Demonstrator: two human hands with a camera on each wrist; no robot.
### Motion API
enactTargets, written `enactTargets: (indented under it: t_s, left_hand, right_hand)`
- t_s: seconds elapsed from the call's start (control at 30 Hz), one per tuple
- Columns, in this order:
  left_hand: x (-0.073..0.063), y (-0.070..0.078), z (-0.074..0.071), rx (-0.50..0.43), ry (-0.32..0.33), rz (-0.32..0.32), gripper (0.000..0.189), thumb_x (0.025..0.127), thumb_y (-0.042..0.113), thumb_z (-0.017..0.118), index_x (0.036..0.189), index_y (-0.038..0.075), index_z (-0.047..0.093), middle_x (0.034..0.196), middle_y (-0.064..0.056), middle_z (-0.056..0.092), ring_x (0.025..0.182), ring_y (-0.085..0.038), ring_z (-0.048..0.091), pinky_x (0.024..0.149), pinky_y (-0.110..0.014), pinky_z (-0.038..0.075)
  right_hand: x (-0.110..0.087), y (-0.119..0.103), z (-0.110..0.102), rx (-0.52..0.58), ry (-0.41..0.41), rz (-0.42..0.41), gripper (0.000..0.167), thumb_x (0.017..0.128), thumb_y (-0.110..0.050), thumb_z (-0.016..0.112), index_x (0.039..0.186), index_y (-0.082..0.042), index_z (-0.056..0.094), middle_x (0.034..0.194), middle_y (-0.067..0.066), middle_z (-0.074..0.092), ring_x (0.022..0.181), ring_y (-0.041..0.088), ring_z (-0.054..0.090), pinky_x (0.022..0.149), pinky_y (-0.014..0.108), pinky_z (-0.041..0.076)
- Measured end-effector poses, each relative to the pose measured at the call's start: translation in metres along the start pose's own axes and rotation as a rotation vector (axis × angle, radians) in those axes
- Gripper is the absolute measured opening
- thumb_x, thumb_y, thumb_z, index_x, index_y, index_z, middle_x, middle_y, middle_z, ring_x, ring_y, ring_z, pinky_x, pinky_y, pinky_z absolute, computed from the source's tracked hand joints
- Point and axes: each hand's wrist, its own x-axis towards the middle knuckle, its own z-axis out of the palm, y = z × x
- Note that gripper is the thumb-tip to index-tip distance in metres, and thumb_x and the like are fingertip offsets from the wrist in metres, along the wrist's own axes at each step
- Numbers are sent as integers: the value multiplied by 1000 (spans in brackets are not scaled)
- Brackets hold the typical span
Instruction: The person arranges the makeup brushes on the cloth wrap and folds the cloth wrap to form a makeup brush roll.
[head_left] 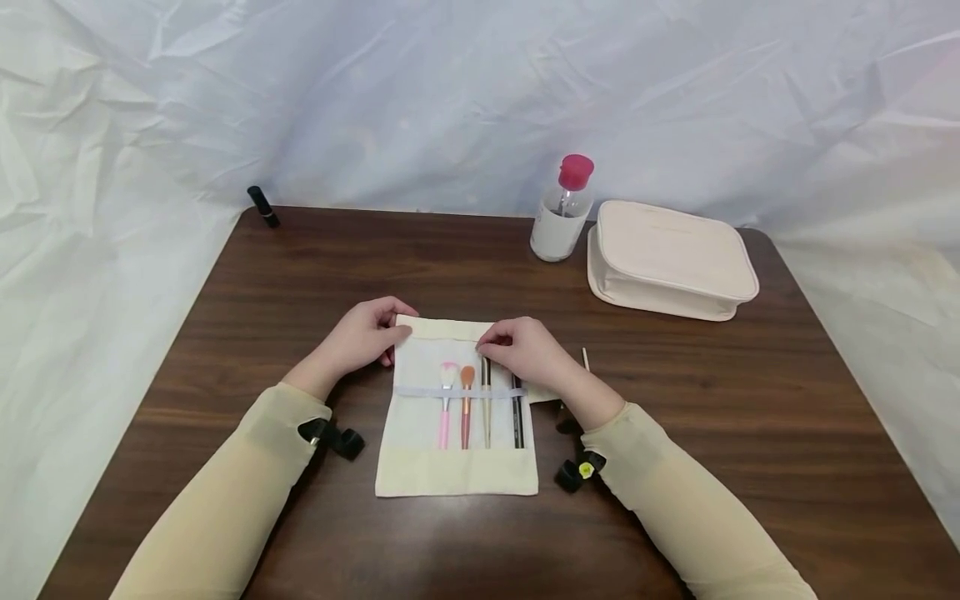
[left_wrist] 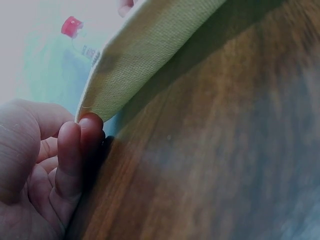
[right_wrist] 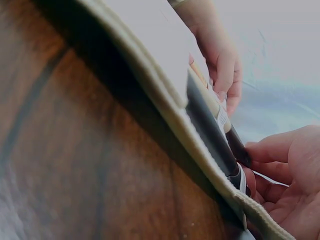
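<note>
Where the far edge of the table [head_left: 322,258] met the sheet at upper left, a black tube [head_left: 263,207] was noted. Left hand [head_left: 371,331], left of centre: thumb and finger clamped on the upper-left corner of the cloth holder [head_left: 420,475], which lay open at frame centre, its longer axis running top to bottom. The left wrist view showed that corner lifted off the wood.

Across the holder, left to right, under the elastic band [head_left: 418,391]: pink brush [head_left: 445,421] and red brush [head_left: 466,421], bristles toward the top of the frame; gold-handled brush [head_left: 487,412], handle toward the bottom, upper tip hidden by fingers; black brush [head_left: 517,417], bristle end not discernible. All four long axes ran nearly vertical.

Right hand [head_left: 525,348], just right of centre: thumb and fingertips together on the dark upper end of the gold-handled brush. Upper right: red-capped bottle [head_left: 557,233], then cream pouch [head_left: 675,246].

Step in hand, judged: adjusting the gold-handled brush in the band; sliding in or out could not be told. Next move seemed to call for a straight slide along the brush's axis, holder corner steadied.
</note>
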Motion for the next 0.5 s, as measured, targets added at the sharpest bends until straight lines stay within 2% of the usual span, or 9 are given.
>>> enactTargets:
  t_s: [0.33,0.5]
  left_hand:
    - [1,3,0,-2,-15,2,25,101,18,64,126,14,66,83,-11,65,55,-25,62,55,-35,58]
    - [4,2,2,-5,-9,10,25,101,17,64,126,14,67,82,-12,65,55,-26,62,55,-35,58]
  right_hand:
    - [-3,-1,-1,-21,7,20,11,97,-24,72,100,-18,81,97,-2,75,86,17,63,78,32,54]
    - [-2,2,-5,-38,18,-6,13,98,-23,71,102,-17,81,98,-2,75,86,16,64,77,32,55]
